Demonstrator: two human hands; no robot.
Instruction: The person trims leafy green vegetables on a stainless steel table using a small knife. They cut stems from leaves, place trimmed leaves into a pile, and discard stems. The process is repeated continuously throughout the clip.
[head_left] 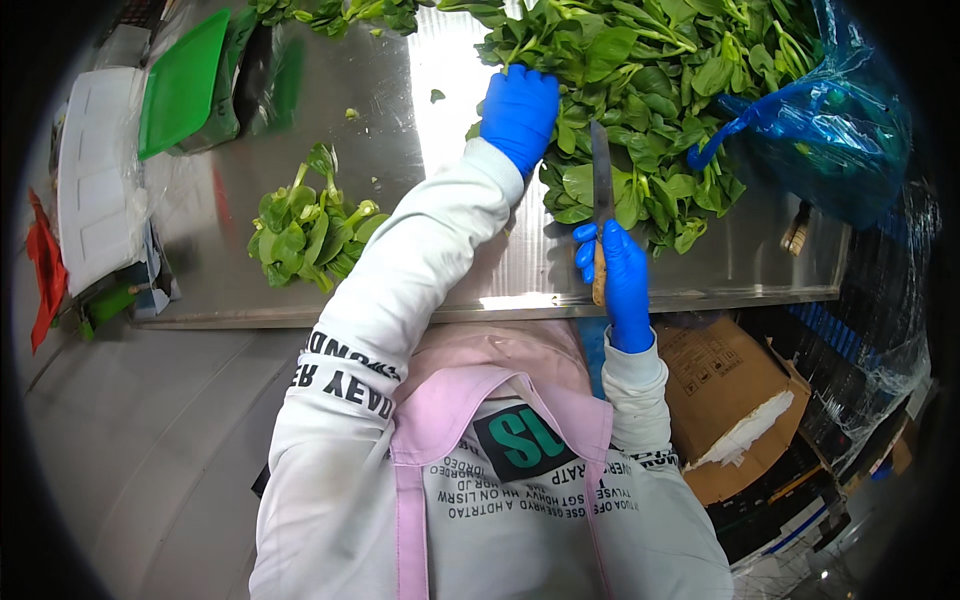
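A large heap of leafy greens (pixel 650 100) with pale stems lies on the steel table (pixel 420 250). My left hand (pixel 518 115), in a blue glove, reaches to the heap's left edge, its fingers curled on the greens there; the fingertips are hidden. In my right hand (pixel 627 280), also gloved in blue, is a knife (pixel 602 175) with a wooden handle. Its blade points away from me, over the near side of the heap. A smaller bunch of leafy greens (pixel 312 225) rests by itself to the left of my left forearm.
At the right, a blue plastic bag (pixel 835 125) borders the heap. A brush-like thing (pixel 796 228) lies near the table's right end. Green trays (pixel 185 85) and white trays (pixel 98 180) stand at the left. Below the table's front edge on the right is a torn cardboard box (pixel 720 390).
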